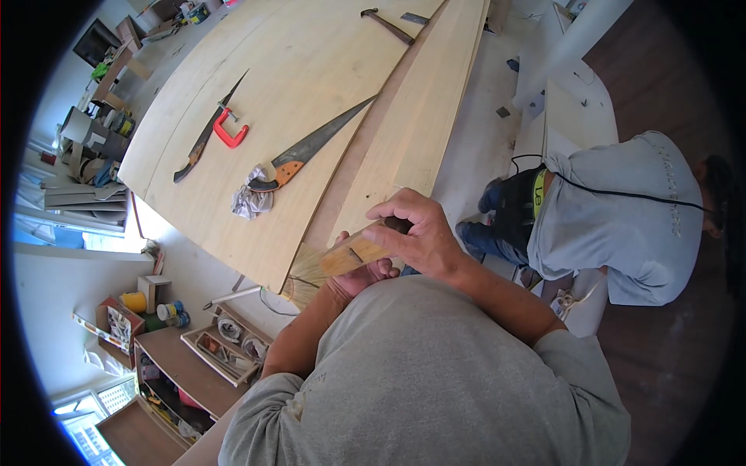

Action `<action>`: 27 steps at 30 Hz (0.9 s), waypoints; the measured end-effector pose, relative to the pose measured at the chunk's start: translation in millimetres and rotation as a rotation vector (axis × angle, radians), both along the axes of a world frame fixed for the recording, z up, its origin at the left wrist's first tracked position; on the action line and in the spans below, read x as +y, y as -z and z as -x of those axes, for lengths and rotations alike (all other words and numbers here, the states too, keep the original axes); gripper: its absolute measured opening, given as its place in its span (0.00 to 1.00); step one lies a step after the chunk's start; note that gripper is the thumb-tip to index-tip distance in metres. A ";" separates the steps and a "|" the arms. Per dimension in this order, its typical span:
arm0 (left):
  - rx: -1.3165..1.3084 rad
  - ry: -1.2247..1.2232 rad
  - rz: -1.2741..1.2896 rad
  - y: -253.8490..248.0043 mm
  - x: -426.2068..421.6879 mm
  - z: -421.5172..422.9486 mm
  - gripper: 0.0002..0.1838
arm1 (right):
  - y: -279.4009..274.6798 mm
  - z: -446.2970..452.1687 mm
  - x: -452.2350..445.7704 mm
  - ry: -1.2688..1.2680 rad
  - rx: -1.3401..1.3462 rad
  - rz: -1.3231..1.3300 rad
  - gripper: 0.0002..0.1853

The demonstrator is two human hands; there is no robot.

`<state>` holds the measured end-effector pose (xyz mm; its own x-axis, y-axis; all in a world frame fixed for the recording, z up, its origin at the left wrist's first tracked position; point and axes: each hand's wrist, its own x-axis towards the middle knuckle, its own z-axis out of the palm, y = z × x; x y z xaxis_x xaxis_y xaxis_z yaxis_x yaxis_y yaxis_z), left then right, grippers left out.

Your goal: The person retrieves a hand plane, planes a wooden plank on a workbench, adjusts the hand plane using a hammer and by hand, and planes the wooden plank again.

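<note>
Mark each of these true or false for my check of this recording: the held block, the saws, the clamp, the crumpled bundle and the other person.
1. The left hand and right hand are both on a wooden block. True.
2. A narrow saw and a wide saw lie on the large board. True.
3. The clamp is blue. False: the clamp is red.
4. The bundle lies beside the hammer. False: the bundle is at the wide saw's handle.
5. The other person wears a grey shirt. True.
</note>
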<state>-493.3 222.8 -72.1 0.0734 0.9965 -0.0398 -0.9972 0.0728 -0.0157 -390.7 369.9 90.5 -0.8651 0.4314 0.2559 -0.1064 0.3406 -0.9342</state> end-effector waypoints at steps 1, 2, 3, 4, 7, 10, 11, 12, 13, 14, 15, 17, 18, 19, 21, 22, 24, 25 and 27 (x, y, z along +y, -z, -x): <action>0.018 0.004 -0.029 1.5 -0.1 0.5 0.40 | -0.4 0.3 -0.7 0.000 -0.005 0.006 0.11; 0.037 0.009 -0.059 1.0 0.6 1.1 0.40 | -1.7 0.5 -1.0 -0.001 -0.010 0.012 0.11; 0.056 0.013 -0.089 0.0 1.4 2.0 0.41 | -2.6 1.0 -0.8 -0.002 -0.014 0.017 0.11; 0.064 0.007 -0.063 -2.0 0.4 3.0 0.41 | -1.0 1.9 0.8 0.024 -0.020 0.000 0.12; 0.074 -0.022 -0.021 -13.3 -5.0 4.0 0.43 | 17.0 4.4 12.9 0.110 -0.055 -0.056 0.15; 0.115 -0.093 0.012 -13.3 -6.0 7.2 0.44 | 44.3 9.3 24.3 0.248 -0.122 -0.115 0.22; 0.177 -0.136 0.062 -24.0 -2.6 10.1 0.44 | 51.5 10.6 24.7 0.311 -0.137 -0.134 0.25; 0.239 -0.177 0.109 -33.3 2.0 13.6 0.44 | 62.4 11.7 25.8 0.377 -0.151 -0.156 0.28; 0.354 -0.193 0.024 -38.1 6.2 19.8 0.41 | 93.2 13.4 28.6 0.426 -0.122 -0.253 0.40; 0.474 -0.279 0.134 -54.3 12.7 18.4 0.41 | 103.0 13.3 24.2 0.397 -0.131 -0.104 0.42; 0.593 -0.370 0.244 -77.9 18.1 11.6 0.40 | 109.3 14.3 15.3 0.364 -0.139 0.045 0.43; 0.752 -0.515 0.364 -85.4 24.3 7.6 0.36 | 97.8 15.6 4.9 0.203 -0.154 0.351 0.43; 0.896 -0.570 0.442 -88.2 27.3 6.4 0.33 | 75.8 13.8 0.5 0.078 -0.161 0.504 0.41; 1.037 -0.625 0.519 -91.3 30.9 4.1 0.30 | 63.5 12.6 -2.8 -0.049 -0.169 0.654 0.39; 1.173 -0.700 0.606 -93.9 35.4 0.1 0.22 | 64.9 14.6 -8.8 -0.086 -0.117 0.789 0.39; 1.239 -0.709 0.617 -97.6 35.5 -1.6 0.23 | 67.1 15.3 -10.5 -0.107 -0.091 0.855 0.38; 1.369 -0.726 0.643 -107.6 33.7 -4.8 0.24 | 74.2 14.9 -10.2 -0.137 -0.066 0.881 0.36; 1.410 -0.730 0.641 -102.3 32.3 -4.1 0.24 | 78.9 14.6 -12.1 -0.138 -0.066 0.875 0.36; 1.398 -0.735 0.628 -100.1 31.0 -3.3 0.24 | 75.9 12.5 -16.5 -0.134 -0.069 0.883 0.36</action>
